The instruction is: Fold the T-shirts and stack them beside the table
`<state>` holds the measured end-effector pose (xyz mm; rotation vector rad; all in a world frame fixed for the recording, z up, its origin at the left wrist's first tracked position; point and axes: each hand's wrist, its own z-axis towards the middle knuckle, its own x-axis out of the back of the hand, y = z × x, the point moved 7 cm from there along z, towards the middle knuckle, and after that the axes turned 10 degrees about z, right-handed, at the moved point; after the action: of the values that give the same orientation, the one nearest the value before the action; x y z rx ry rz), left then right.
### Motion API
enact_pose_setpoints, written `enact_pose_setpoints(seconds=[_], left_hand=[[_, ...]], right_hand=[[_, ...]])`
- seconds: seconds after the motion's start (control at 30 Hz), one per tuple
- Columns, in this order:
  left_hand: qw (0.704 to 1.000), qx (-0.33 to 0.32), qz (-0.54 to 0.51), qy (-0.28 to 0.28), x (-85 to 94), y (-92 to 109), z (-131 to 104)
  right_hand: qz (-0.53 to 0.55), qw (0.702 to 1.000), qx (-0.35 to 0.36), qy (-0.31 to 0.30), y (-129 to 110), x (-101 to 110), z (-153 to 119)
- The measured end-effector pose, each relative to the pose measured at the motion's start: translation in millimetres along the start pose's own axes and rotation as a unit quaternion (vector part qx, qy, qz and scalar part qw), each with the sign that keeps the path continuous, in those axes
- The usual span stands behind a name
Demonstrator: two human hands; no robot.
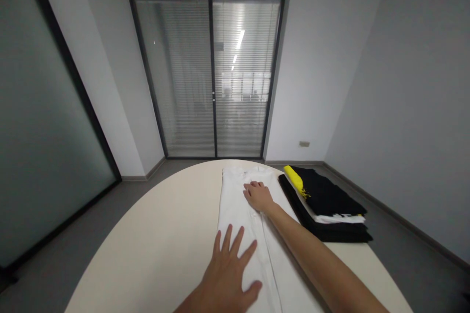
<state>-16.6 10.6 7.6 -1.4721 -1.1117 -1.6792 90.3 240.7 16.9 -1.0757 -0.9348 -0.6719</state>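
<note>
A long white garment (235,195), which looks like a pair of trousers, lies lengthwise on the round table, with a seam line running down it. My left hand (229,269) is over its near left part, palm down with the fingers spread wide. Farther up, my right hand (259,196) rests on the cloth near its far end, fingers slightly bent and apart. Neither hand grips anything. My right forearm covers part of the garment's right side, and its near end runs out of view.
A stack of folded clothes (330,195), black, white and yellow, sits on the right of the cream round table (157,239). Beyond the table are a glass door with blinds (176,83) and a wall outlet (304,144). A frosted glass panel (44,122) stands left.
</note>
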Motion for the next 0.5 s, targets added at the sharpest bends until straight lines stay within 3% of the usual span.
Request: enact_pose_setpoints(seconds=[0.5], left_hand=[[1.000,0.006,-0.003,-0.005,7.2,2.5,-2.0]], right_hand=[[-0.019,0.999,-0.023,-0.020,4.3,-1.2,17.3]])
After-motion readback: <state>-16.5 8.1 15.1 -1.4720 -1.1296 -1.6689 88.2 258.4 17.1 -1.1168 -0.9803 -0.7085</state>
